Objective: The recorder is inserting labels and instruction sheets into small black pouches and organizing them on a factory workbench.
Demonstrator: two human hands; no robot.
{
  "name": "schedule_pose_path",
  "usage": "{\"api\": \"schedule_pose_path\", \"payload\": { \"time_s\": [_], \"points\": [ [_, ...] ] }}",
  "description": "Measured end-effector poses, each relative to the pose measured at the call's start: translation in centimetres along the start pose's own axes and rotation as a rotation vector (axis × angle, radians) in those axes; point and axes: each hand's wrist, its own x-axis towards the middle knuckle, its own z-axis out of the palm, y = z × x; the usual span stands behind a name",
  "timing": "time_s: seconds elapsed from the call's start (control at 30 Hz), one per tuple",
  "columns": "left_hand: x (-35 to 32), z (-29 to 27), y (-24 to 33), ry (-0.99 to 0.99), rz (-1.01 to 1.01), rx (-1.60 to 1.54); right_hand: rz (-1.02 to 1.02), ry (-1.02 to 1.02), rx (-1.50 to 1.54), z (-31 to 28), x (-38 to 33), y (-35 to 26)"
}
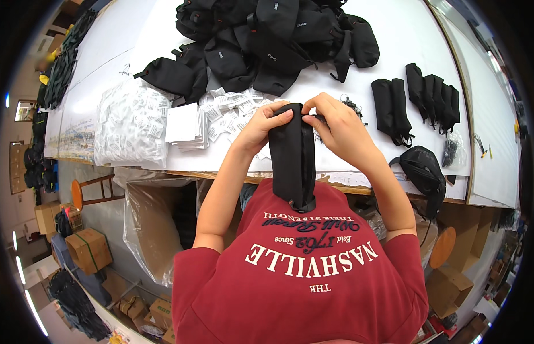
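Observation:
A long black fabric pouch (287, 157) hangs upright in front of my chest, at the table's near edge. A zipper seam seems to run down its right side, and a small loop shows at its lower end. My left hand (261, 127) grips the upper left corner, thumb pressed flat on the cloth. At the upper right corner my right hand (338, 123) pinches with thumb and fingers; any small part between those fingertips is too small to make out. Just behind the hands lie loose white printed tags (227, 114) and a stack of white cards (186, 127).
Black bags (267, 43) form a large pile at the back. A clear plastic bag of white tags (132, 123) sits left. Finished-looking black pouches (391, 106) stand in rows on the right, near a black strapped bag (422, 172). Cardboard boxes (88, 250) and a wooden stool (78, 195) stand below.

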Motion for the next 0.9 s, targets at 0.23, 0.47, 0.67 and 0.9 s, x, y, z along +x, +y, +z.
{"api": "schedule_pose_path", "payload": {
  "time_s": [0.23, 0.47, 0.67, 0.9],
  "points": [
    [1.7, -0.8, -1.9, 0.020, 0.008, -0.143, -0.027, 0.045, -0.058, 0.7, -0.1, 0.1],
    [4.1, -3.4, -1.0, 0.277, 0.058, -0.469, -0.001, -0.128, 0.296, 1.5, -1.5, -1.7],
    [4.3, -4.7, 0.2, 0.284, 0.126, -0.448, 0.013, -0.165, 0.395, 2.3, -1.9, -2.4],
    [3.7, -4.7, 0.4, 0.316, 0.168, -0.435, 0.053, -0.191, 0.432, 2.3, -2.4, -2.7]
  ]
}}
